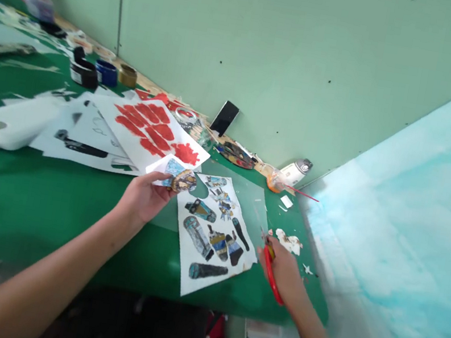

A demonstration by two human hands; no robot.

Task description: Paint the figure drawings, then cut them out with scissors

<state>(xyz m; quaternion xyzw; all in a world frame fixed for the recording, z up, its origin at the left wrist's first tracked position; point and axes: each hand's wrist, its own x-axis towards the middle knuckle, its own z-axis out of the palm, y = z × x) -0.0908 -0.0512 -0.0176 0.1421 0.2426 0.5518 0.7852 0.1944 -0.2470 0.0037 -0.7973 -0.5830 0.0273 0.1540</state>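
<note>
My left hand [150, 198] pinches a piece of painted paper [181, 177] with blue and brown figures on it, held above the table. In my right hand [283, 266] is a pair of scissors [272, 275] with red handles, its small blades pointing up and left. Between the hands lies a white sheet [188, 252] painted with several dark, blue and gold shapes; its upper left edge has a curved cut-out. The scissors are just off the sheet's right edge, apart from the paper in my left hand.
A sheet with red painted shapes [150, 127] lies behind my left hand. Paint jars [106, 73], a white device with a cable [13, 119], a leaning phone [225, 117] and a paint palette [236, 155] surround the work area. Paper scraps [289, 241] lie right, near the green table's [124, 256] edge.
</note>
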